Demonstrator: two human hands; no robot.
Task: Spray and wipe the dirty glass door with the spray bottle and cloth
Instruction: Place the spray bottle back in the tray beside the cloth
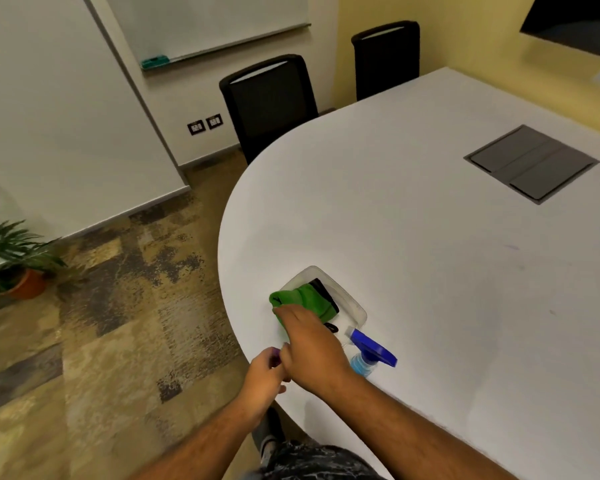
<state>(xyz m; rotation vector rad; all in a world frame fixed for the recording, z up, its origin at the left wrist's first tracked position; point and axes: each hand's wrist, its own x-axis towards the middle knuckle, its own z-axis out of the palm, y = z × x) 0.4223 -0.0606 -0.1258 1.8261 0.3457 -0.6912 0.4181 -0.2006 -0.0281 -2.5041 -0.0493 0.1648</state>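
Plant [18, 261]: far left, on floor. Left hand [264, 379]: at near table [430, 271] edge, fingers curled on a small purple item [275, 355]. Right hand [312, 348]: fingers together, resting on cloth [302, 299], which lies in tray [355, 311]. Bottle [369, 355]: just right, on table. 2 chairs [271, 102] far.

bare forearms, no sleeves; dark marbled-print shorts [312, 462].

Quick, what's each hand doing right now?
Left hand: curled around something small and purple; cannot tell what.
Right hand: open, fingers reaching onto the green cloth.
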